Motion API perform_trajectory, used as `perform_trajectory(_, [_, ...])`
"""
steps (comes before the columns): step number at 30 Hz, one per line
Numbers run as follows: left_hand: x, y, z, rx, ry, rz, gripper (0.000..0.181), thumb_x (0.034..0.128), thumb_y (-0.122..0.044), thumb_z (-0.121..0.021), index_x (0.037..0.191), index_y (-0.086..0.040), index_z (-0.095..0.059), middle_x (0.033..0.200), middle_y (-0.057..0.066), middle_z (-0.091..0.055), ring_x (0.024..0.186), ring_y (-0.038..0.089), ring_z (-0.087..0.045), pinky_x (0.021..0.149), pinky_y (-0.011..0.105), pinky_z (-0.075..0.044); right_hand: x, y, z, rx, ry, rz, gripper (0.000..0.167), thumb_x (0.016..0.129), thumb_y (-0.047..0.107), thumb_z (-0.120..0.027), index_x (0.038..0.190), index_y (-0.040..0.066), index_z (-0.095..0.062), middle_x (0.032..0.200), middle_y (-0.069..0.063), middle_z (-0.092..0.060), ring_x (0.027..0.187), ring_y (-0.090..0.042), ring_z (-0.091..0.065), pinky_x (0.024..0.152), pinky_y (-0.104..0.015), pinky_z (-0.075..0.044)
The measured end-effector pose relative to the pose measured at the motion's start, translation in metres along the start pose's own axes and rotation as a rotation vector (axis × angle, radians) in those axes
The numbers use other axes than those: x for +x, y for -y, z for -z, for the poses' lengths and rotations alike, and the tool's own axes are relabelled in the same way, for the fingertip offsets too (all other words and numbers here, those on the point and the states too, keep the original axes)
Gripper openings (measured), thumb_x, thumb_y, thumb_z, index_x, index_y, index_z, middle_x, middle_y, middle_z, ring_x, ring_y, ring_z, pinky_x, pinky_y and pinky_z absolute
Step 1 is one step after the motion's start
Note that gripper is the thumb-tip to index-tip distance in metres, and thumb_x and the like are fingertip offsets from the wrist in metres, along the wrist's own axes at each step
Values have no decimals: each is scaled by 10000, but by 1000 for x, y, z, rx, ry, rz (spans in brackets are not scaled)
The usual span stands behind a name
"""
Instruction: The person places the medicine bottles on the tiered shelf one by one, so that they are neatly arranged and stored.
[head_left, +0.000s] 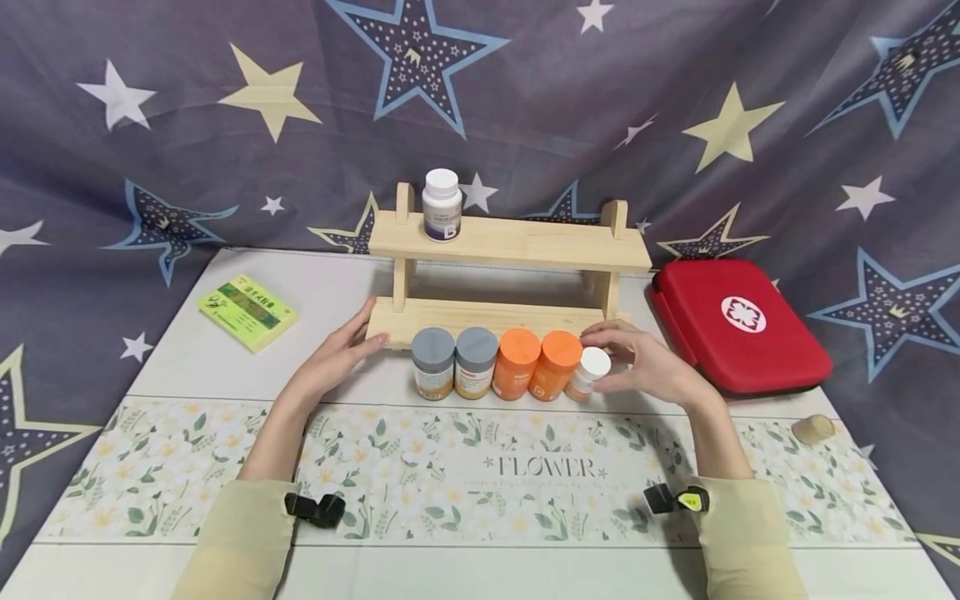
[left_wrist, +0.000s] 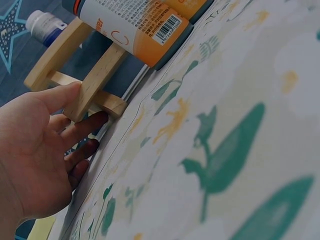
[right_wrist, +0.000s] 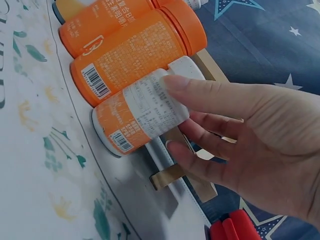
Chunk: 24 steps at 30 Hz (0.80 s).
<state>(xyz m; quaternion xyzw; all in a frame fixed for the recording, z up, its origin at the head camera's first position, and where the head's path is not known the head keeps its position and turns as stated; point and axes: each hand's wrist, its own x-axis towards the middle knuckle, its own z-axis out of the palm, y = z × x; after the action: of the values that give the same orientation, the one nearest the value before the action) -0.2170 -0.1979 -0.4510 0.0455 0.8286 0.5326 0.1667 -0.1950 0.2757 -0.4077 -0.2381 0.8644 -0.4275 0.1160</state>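
Observation:
My left hand (head_left: 333, 354) holds the left end of a two-tier wooden shelf (head_left: 510, 237); in the left wrist view, the thumb lies against the board's end with the fingers behind. In front of the shelf stands a row of upright bottles: two grey-capped bottles (head_left: 474, 362), two orange bottles (head_left: 553, 367) and a small white-capped bottle (head_left: 587, 375) at the right end. My right hand (head_left: 648, 362) pinches this small bottle, thumb on its near side and fingers behind; the right wrist view shows its orange-and-white label (right_wrist: 142, 112). Another white-capped bottle (head_left: 442, 206) stands on the upper tier.
A red zippered case (head_left: 742, 325) lies to the right of the shelf. The yellow-green box (head_left: 247, 312) is at the left. Near the right table edge lies a small cork-like cylinder (head_left: 813, 429). A star-patterned curtain (head_left: 525, 100) hangs behind the table.

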Motion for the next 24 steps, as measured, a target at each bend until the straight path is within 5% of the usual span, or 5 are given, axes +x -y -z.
perform_trajectory(6, [0, 1, 1, -2, -1, 6, 822, 1038, -491, -555, 1650, -363, -22, 1752, -55, -11, 1632, 313, -90, 1322, 566, -116, 1, 1, -1, -71, -8, -13, 511, 785, 117, -901, 1255, 70, -706, 1380, -142, -593, 1202, -179, -538, 909, -228, -578])
perform_trajectory(10, [1, 1, 1, -10, 5, -2, 841, 1036, -491, -562, 1658, -331, -20, 1752, -56, 0, 1632, 317, -81, 1323, 561, -115, -1, 1, 0, -101, 1, -18, 511, 798, 137, -895, 1265, 99, -692, 1383, -117, -610, 1210, -135, -537, 923, -202, -567])
perform_trajectory(16, [0, -1, 1, -5, 3, -4, 839, 1038, -495, -556, 1662, -315, -24, 1753, -44, 2, 1634, 316, -68, 1326, 555, -103, -6, 0, 7, -26, 13, -19, 518, 838, 186, -869, 1312, 163, -662, 1352, -36, -651, 1200, -93, -579, 1039, -143, -486])
perform_trajectory(24, [1, -1, 1, -1, 9, -8, 840, 1042, -477, -561, 1661, -319, -15, 1753, -9, -28, 1628, 325, -98, 1321, 556, -134, -18, 7, 27, 117, -40, -33, 457, 905, 92, -788, 1327, 94, -615, 1218, -17, -689, 1066, -149, -677, 880, -256, -607])
